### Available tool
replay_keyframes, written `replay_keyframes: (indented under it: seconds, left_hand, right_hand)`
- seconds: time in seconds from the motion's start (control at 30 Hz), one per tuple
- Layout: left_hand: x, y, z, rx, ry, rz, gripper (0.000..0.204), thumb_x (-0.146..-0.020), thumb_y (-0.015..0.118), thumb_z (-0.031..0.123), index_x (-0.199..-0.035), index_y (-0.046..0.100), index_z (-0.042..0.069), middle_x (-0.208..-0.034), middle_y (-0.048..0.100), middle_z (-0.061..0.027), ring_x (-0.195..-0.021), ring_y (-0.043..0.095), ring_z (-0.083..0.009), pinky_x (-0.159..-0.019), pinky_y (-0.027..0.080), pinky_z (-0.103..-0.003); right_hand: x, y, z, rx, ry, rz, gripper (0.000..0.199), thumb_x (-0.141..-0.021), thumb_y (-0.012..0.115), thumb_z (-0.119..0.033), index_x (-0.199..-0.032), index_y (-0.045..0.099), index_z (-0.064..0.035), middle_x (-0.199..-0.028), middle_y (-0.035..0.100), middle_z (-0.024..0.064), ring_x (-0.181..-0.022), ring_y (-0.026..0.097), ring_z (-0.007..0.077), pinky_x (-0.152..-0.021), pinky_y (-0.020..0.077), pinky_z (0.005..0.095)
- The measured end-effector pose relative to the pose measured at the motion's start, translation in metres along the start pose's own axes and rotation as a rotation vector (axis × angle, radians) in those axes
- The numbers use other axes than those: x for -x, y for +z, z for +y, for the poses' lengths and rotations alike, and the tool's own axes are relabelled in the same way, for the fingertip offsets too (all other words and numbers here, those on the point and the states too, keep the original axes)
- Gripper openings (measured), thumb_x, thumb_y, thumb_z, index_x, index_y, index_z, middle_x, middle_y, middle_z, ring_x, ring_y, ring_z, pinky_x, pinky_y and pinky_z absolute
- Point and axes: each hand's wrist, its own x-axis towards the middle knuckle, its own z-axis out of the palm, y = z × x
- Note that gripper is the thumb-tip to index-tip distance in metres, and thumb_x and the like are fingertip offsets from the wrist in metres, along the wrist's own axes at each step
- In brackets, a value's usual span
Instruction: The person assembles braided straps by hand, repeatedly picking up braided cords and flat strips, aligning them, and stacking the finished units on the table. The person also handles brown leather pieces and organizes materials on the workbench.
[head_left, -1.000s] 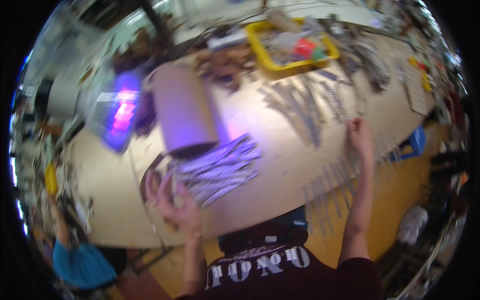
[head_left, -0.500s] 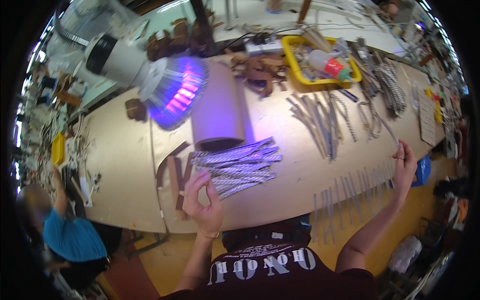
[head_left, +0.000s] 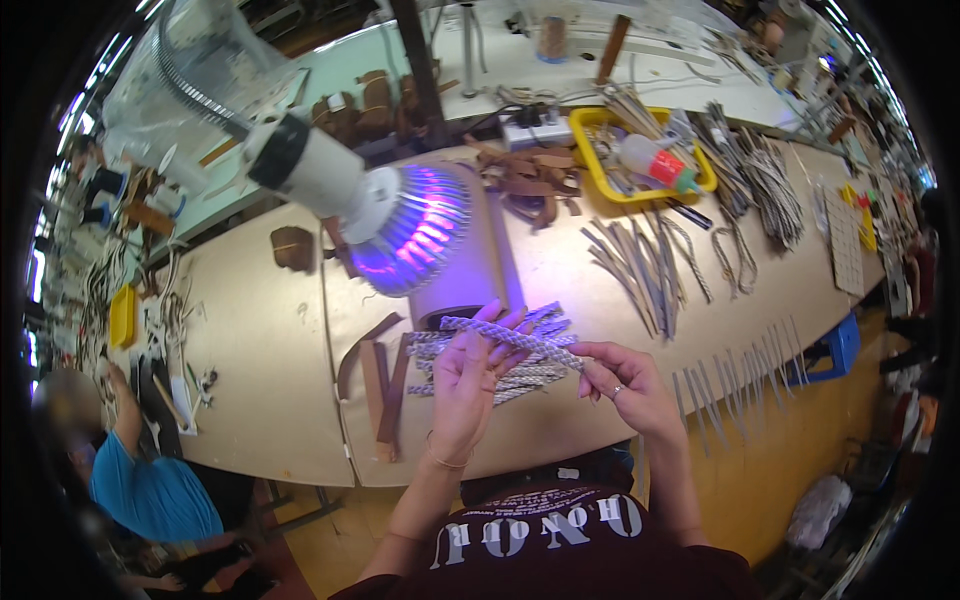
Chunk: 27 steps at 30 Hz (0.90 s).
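My left hand (head_left: pixel 463 385) is closed with the left part of a braided strap (head_left: pixel 512 338) between its thumb and fingers. The strap is pale grey and slants down to the right, lit purplish. At its other end, the fingertips of my right hand (head_left: pixel 628 388), which wears a ring, pinch it. Beneath the held strap lies a pile of similar braided straps (head_left: pixel 535 378), partly hidden by my hands. A lamp (head_left: pixel 420 230) with a glowing purple head hangs just beyond, over a brown cylinder (head_left: pixel 480 240) lying on the table.
Brown leather strips (head_left: pixel 377 400) lie left of the pile. To the right are flat strips (head_left: pixel 640 265), braided loops (head_left: pixel 735 255) and a yellow basket (head_left: pixel 613 196) holding a bottle. Thin grey strips (head_left: pixel 735 390) hang over the front edge. Another person in blue (head_left: pixel 150 490) sits at left.
My right hand has come in from the far right, where it held the end of a thin strip. My left hand has shifted right and up, and both hands now hold one braided strap.
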Motion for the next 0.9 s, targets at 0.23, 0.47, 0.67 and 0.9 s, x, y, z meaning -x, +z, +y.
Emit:
replay_keyframes:
  seconds: [0.23, 0.47, 0.67, 0.9]
  left_hand:
    - [-0.014, -0.027, 0.014, 0.2, -0.073, 0.212, 0.037, -0.104, 0.046, 0.029, -0.11, 0.059, -0.005, -0.098, 0.07, -0.0186, -0.089, 0.071, -0.0277, -0.084, 0.059, -0.038]
    - [0.006, -0.058, 0.005, 0.172, -0.135, 0.235, 0.028, -0.102, 0.051, 0.027, -0.105, 0.06, 0.001, -0.091, 0.064, -0.0101, -0.087, 0.066, -0.022, -0.082, 0.056, -0.04]
    - [0.0, -0.073, 0.033, 0.25, 0.111, 0.483, 0.027, -0.101, 0.053, 0.028, -0.108, 0.058, 0.002, -0.097, 0.064, -0.0106, -0.088, 0.064, -0.0198, -0.075, 0.055, -0.034]
    - [0.02, -0.064, -0.012, -0.132, 0.086, 0.429, 0.026, -0.1, 0.058, 0.025, -0.107, 0.059, 0.0, -0.096, 0.065, -0.0099, -0.089, 0.065, -0.0172, -0.077, 0.054, -0.027]
  right_hand:
    - [0.0, 0.026, -0.006, 0.458, 0.09, -0.114, 0.021, -0.099, 0.058, -0.017, -0.092, 0.071, -0.0021, -0.064, 0.059, 0.0014, -0.061, 0.053, 0.0091, -0.058, 0.0442, 0.0267]
    - [0.011, 0.022, 0.004, 0.6, -0.041, -0.277, 0.026, -0.098, 0.055, -0.027, -0.09, 0.066, -0.0049, -0.062, 0.057, 0.0152, -0.056, 0.055, 0.0301, -0.056, 0.0436, 0.0402]
    - [-0.012, 0.047, 0.012, 0.424, -0.221, -0.342, 0.024, -0.098, 0.053, -0.026, -0.091, 0.068, -0.009, -0.08, 0.066, 0.0154, -0.074, 0.064, 0.0324, -0.069, 0.0484, 0.0432]
    - [-0.023, 0.003, 0.028, 0.52, -0.085, -0.388, 0.03, -0.098, 0.053, -0.03, -0.09, 0.067, -0.0058, -0.077, 0.065, 0.0171, -0.076, 0.064, 0.0365, -0.071, 0.0478, 0.0464]
